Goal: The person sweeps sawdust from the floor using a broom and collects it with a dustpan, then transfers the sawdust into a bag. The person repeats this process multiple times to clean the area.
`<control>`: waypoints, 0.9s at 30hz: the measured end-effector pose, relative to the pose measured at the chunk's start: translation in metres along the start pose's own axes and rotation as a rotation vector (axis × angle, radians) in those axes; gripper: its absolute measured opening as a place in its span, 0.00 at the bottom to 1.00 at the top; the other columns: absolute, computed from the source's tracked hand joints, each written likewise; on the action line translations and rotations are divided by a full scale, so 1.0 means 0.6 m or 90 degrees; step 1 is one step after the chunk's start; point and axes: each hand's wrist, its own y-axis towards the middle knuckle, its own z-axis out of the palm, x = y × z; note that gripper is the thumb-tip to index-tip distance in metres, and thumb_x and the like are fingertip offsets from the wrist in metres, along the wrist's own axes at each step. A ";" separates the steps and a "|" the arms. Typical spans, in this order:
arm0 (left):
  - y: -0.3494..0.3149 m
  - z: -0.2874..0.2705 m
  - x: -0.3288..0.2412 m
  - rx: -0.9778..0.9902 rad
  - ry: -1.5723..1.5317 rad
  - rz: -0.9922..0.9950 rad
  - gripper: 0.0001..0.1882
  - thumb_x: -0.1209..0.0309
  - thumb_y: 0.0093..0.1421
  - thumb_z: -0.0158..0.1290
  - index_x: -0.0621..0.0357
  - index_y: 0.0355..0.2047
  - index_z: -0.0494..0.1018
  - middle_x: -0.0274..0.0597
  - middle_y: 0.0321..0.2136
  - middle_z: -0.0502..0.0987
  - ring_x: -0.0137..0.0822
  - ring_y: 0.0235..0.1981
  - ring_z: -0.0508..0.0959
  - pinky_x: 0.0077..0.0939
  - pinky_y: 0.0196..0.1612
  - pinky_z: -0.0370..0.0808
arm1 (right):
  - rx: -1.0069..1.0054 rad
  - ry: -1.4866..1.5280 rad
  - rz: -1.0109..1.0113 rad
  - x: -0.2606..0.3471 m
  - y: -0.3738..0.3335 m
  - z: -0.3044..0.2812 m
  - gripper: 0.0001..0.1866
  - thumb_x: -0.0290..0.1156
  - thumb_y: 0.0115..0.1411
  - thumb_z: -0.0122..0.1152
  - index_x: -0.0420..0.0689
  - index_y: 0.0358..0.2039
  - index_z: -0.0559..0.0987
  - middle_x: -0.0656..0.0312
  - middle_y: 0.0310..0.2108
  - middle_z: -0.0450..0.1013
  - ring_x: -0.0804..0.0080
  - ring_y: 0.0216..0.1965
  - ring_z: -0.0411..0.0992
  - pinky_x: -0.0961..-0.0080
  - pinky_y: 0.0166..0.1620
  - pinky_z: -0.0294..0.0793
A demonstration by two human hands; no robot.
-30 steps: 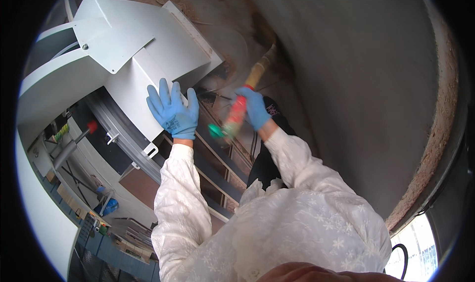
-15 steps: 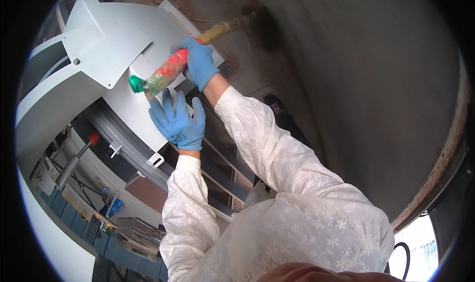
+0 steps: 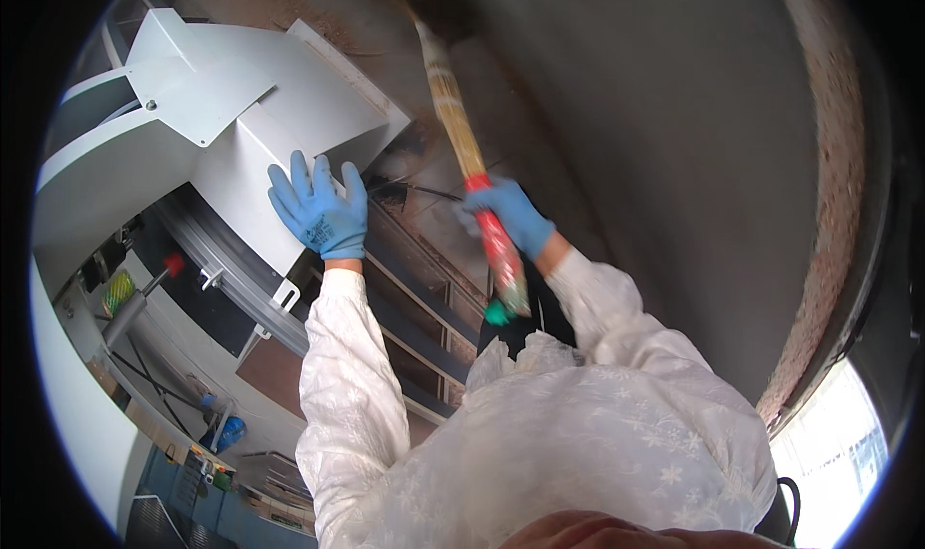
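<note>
the blue-gloved left hand [image 3: 323,207] is open, fingers spread, on or just over the white bent sheet-metal panel [image 3: 246,178]; contact is unclear. to its right, the blue-gloved right hand [image 3: 515,217] grips the straw-coloured broom with red-wrapped handle [image 3: 455,116], which has swung rightward off the panel, leaving that surface unswept for now. far off lies dusty brown floor [image 3: 332,5]; a dark grey curved wall [image 3: 674,164] fills the right, a bright opening [image 3: 838,443] near right.
</note>
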 end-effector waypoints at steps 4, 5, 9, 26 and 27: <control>-0.002 -0.003 0.001 0.004 0.009 -0.002 0.16 0.55 0.57 0.60 0.50 0.40 0.82 0.45 0.55 0.76 0.59 0.64 0.65 0.55 0.67 0.56 | -0.036 0.101 0.132 -0.041 -0.211 -0.070 0.14 0.22 0.56 0.60 0.34 0.42 0.70 0.51 0.31 0.76 0.70 0.26 0.75 0.76 0.27 0.78; -0.003 -0.004 0.001 0.006 0.014 0.001 0.17 0.54 0.57 0.60 0.50 0.39 0.82 0.44 0.56 0.75 0.59 0.65 0.64 0.55 0.67 0.55 | -0.061 0.114 0.145 -0.047 -0.264 -0.085 0.15 0.22 0.56 0.59 0.34 0.43 0.70 0.51 0.31 0.75 0.72 0.26 0.74 0.77 0.27 0.78; -0.007 -0.008 0.004 0.021 0.028 0.006 0.18 0.52 0.58 0.58 0.50 0.39 0.83 0.44 0.57 0.74 0.58 0.66 0.62 0.54 0.68 0.53 | -0.161 0.207 0.263 -0.082 -0.428 -0.123 0.17 0.26 0.58 0.59 0.36 0.47 0.70 0.58 0.31 0.74 0.74 0.24 0.72 0.78 0.26 0.77; -0.003 -0.015 0.009 -0.001 -0.006 -0.001 0.17 0.54 0.55 0.58 0.53 0.38 0.82 0.44 0.54 0.75 0.59 0.64 0.64 0.58 0.67 0.57 | -0.141 0.242 0.061 -0.121 -0.105 -0.083 0.11 0.37 0.63 0.55 0.41 0.34 0.75 0.54 0.32 0.76 0.59 0.32 0.76 0.62 0.42 0.80; -0.002 -0.014 0.009 0.026 0.008 -0.006 0.20 0.52 0.58 0.57 0.52 0.42 0.82 0.45 0.56 0.75 0.58 0.66 0.63 0.56 0.68 0.54 | -0.174 0.317 0.046 -0.111 -0.052 -0.055 0.11 0.36 0.61 0.57 0.40 0.35 0.74 0.53 0.33 0.77 0.59 0.32 0.76 0.62 0.41 0.80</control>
